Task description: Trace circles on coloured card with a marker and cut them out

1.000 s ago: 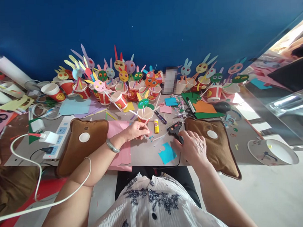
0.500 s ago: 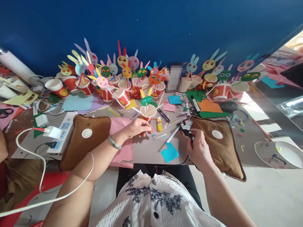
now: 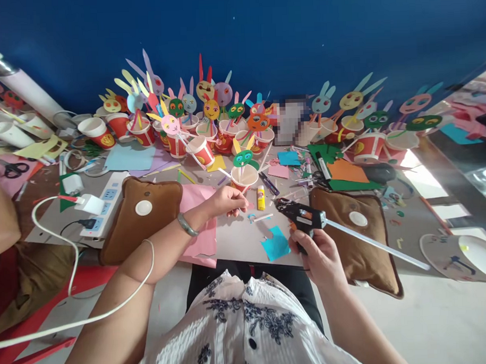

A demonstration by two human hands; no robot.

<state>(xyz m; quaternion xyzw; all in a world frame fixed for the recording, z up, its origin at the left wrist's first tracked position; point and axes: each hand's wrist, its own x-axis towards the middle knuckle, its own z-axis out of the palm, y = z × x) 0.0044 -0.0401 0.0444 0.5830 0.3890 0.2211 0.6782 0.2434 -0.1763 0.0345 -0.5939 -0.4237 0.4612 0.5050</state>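
My right hand [image 3: 323, 253] is wrapped round the handle of a black hot glue gun [image 3: 306, 218]. The gun's nozzle points left, and a long translucent glue stick [image 3: 376, 243] sticks out of its back to the right. Above the table, my left hand [image 3: 230, 200] has thumb and fingers pinched together; whatever is between them is too small to make out. Just behind it stands a paper cup [image 3: 244, 178] bearing a green rabbit face [image 3: 243, 159] with yellow ears. A yellow glue tube [image 3: 261, 198] stands between my hands. Nearer me lies a blue paper scrap [image 3: 276, 243].
Several red and white cups with paper rabbits line the blue wall [image 3: 238, 33]. Brown cushion-like warmers lie left [image 3: 149, 228] and right [image 3: 352, 242]. A power strip [image 3: 108, 202] sits at left, and a white cable [image 3: 111, 303] crosses my left arm. Pink paper [image 3: 199, 242] lies under that forearm.
My right hand has raised and turned the glue gun, so its glue stick now points right instead of left. My left hand stays pinched in nearly the same place. The view has shifted slightly.
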